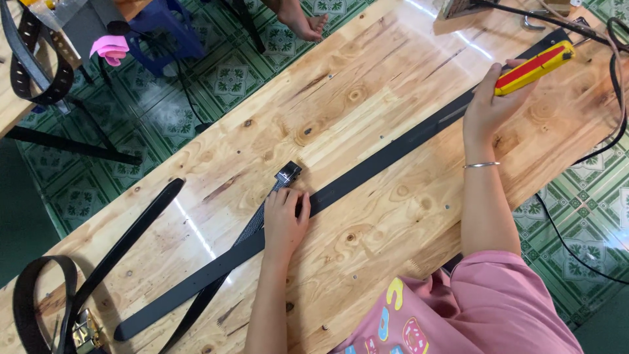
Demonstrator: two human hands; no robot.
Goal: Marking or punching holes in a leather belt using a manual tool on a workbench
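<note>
My left hand flat, pinning long black belt on wood surface beside buckle. My right hand gripping red-yellow knife over belt. Looks like trimming step; next needs steady blade along strap.

no packages, labels, signs or screens show, as far as the view tells.

Bare tabletop btwn hands, open; belt crosses diagonally; buckle blocks centre.
</note>
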